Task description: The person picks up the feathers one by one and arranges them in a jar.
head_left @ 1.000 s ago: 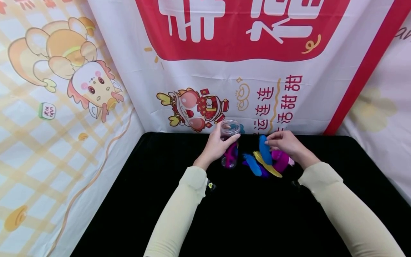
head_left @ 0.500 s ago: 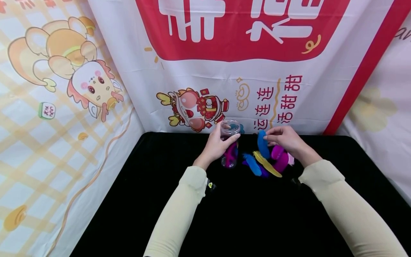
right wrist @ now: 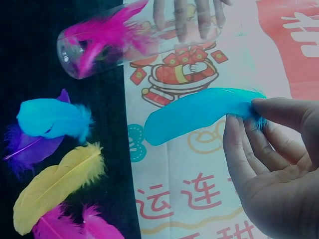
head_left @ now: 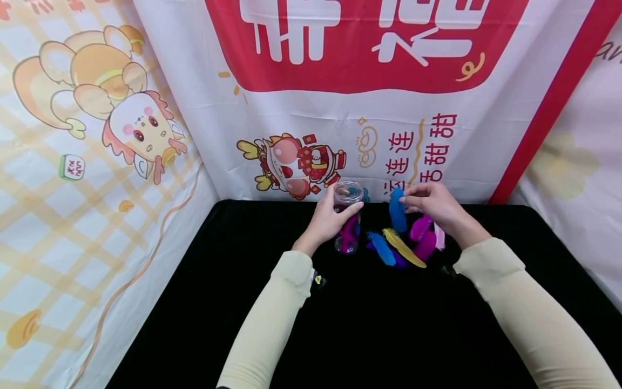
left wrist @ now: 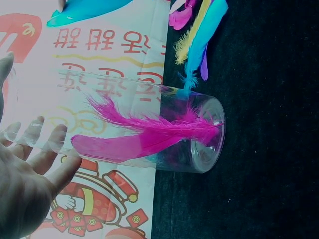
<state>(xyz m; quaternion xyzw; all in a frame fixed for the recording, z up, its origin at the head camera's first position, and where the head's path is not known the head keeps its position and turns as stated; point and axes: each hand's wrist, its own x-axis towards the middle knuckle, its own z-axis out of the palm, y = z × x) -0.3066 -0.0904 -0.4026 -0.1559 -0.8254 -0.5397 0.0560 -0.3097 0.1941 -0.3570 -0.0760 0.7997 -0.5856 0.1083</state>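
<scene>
My left hand (head_left: 328, 216) grips the upper part of a clear jar (head_left: 348, 246), which stands upright on the black table with its mouth uncovered. Inside it are magenta feathers (left wrist: 144, 134), plain through the wall in the left wrist view. Thumb and fingertips of my right hand (head_left: 432, 202) pinch a blue feather (right wrist: 194, 112) by its fluffy end, the broad tip hanging down. That feather is up off the table, right of the jar. Below it lies a loose pile: another blue feather (right wrist: 52, 117), a purple feather (right wrist: 37, 147), a yellow feather (right wrist: 57, 184) and magenta feathers (head_left: 424, 243).
A pale pink feather (head_left: 439, 236) lies at the pile's right edge. The black cloth-covered table (head_left: 379, 335) ends at a printed white and red banner (head_left: 311, 124) right behind the jar. A second patterned sheet (head_left: 73, 227) hangs along the left.
My right hand has risen with the blue feather, lifting it away from the pile and slightly left. My left hand and the jar have stayed in place.
</scene>
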